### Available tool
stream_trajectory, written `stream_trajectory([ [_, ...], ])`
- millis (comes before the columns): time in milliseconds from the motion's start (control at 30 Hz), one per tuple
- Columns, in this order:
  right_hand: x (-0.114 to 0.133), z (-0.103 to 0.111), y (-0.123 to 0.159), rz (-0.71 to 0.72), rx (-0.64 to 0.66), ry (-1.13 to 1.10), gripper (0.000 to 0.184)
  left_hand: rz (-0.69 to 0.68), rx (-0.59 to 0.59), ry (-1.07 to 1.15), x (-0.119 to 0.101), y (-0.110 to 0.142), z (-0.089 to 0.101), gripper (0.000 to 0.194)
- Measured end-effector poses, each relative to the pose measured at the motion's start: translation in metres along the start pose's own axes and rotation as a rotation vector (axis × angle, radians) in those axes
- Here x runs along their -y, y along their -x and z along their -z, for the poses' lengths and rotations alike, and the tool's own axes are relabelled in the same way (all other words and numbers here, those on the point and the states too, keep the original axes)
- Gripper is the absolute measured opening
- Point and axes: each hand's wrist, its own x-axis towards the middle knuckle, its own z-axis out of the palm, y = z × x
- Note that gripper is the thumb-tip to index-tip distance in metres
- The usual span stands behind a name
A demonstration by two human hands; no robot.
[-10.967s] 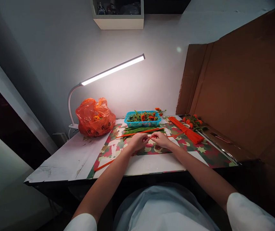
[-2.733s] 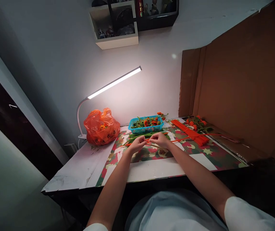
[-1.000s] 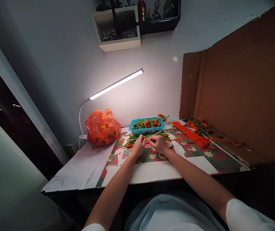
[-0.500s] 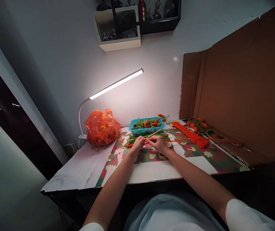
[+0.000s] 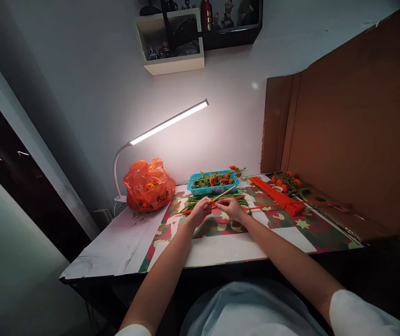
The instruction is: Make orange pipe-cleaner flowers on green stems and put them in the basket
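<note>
My left hand is closed in a pinch around a thin pale stick, which slants up to the right past the fingers. A bit of orange shows on the stick between the fingertips. Close against it, my right hand pinches a long orange pipe cleaner, whose free length trails off to the right. Beneath and behind both hands lie green pipe cleaners with a few orange ones among them. The exact winding at the fingertips is too small to make out.
A blue basket of orange flowers with green stems stands behind the hands. At left are an orange plastic bag and a lit desk lamp. To the right lie an orange pipe cleaner bundle, more orange flowers and tall cardboard.
My fingers have shifted slightly at the stick, with more orange showing between them. The trailing pipe cleaner's far end has moved a little to the left.
</note>
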Motion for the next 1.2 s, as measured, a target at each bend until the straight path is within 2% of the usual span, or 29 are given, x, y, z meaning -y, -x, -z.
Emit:
stream_trajectory([
  [167, 0.017, 0.008, 0.006, -0.144, 0.151, -0.033, 0.039, -0.008, 0.093, -0.092, -0.003, 0.002, 0.004, 0.023],
  [333, 0.030, 0.016, 0.009, -0.063, 0.257, 0.017, 0.037, -0.032, 0.152, -0.139, -0.003, 0.002, 0.008, 0.020],
  [467, 0.031, 0.018, 0.009, -0.083, 0.316, 0.039, 0.038, -0.044, 0.155, -0.188, -0.004, 0.004, 0.008, 0.018],
  [700, 0.037, 0.020, 0.011, -0.180, 0.289, 0.086, 0.040, -0.045, 0.145, -0.295, -0.005, 0.006, 0.005, 0.019],
  [967, 0.039, 0.022, 0.012, -0.168, 0.244, 0.142, 0.045, -0.061, 0.138, -0.381, -0.004, 0.005, 0.006, 0.024],
  [1200, 0.028, 0.021, 0.007, -0.183, 0.223, 0.169, 0.037, -0.085, 0.202, -0.492, -0.007, 0.006, 0.009, 0.016],
])
